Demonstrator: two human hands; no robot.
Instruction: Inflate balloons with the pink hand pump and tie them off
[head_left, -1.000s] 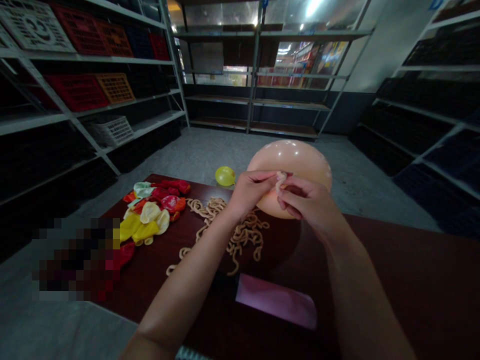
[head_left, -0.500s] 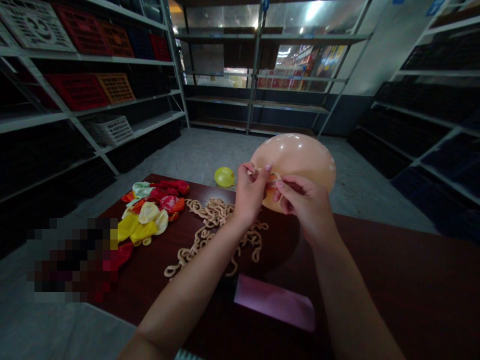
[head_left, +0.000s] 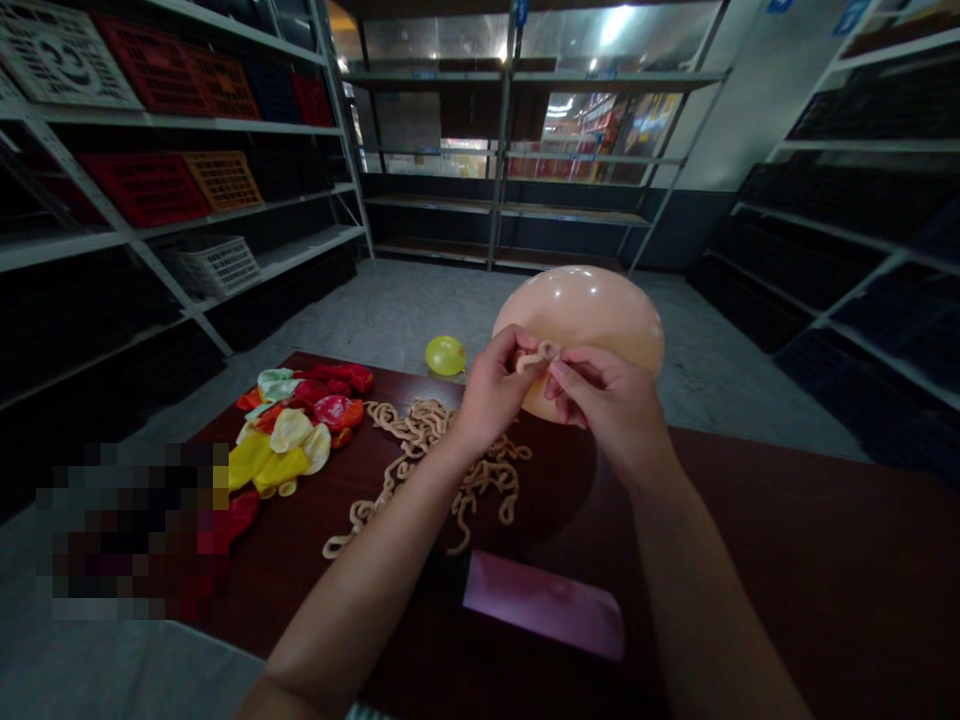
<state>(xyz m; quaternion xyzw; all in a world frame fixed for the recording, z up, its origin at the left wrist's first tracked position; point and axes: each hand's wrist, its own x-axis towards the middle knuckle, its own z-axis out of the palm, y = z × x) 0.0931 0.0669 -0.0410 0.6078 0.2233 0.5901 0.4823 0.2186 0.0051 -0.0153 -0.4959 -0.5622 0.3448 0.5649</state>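
Observation:
A big peach balloon (head_left: 592,305), blown up, hangs over the far side of the dark red table (head_left: 750,540), right behind my hands. My left hand (head_left: 495,388) is closed, with thumb and fingers pinching a beige cord-like band (head_left: 531,362). Fingertips of my right hand (head_left: 615,405) are pressed together at the balloon's near side, where its neck seems to be; the neck itself is mostly hidden by the fingers. The band meets the right fingertips. Below the left forearm lies a tangled heap of similar beige bands (head_left: 427,425).
Uninflated balloons (head_left: 289,440) in red, yellow, white and pale green lie on the table's left. A pink flat-sided object (head_left: 544,605) is near the front. Beyond the table's far edge shows a small yellow balloon (head_left: 445,355). Shelves with crates (head_left: 157,188) stand around.
My left fingers have shifted the beige band, which now curls up to the right fingertips and shows more clearly. The right hand keeps its pinch. The whole view has slid slightly.

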